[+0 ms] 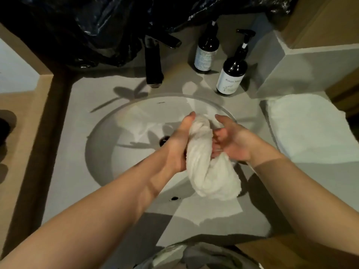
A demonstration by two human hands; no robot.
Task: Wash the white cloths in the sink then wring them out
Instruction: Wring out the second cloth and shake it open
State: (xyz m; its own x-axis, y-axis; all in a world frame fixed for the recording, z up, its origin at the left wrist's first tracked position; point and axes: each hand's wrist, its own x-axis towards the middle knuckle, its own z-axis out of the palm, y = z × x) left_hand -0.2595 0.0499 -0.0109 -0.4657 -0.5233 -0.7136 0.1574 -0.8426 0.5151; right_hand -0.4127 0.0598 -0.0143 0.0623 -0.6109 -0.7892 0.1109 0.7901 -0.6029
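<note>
1. At the centre, a white cloth (206,162), bunched into a thick, twisted roll and held over the right half of the sink (108,136), lower end hanging fat toward the near rim.
2. On its left side, the left hand (178,144), back to the camera, wrapped round the roll with fingers tucked under and thumb pointing away along the top.
3. On its right side, the right hand (231,140), palm turned toward the cloth, bent fingers closed against it, thumb lifted clear (grip looser than the other).
4. Below the hands, a round white basin with a dark drain (164,140) just left of the left hand.
5. Behind the basin, a dark faucet (154,61) on the grey counter (64,171).
6. Right of the faucet, two dark pump bottles (206,49) (233,72) with pale labels, standing upright.
7. Farther right, a folded white towel (308,129) flat on the counter.
8. Along the top, a crumpled black plastic bag (87,26).
</note>
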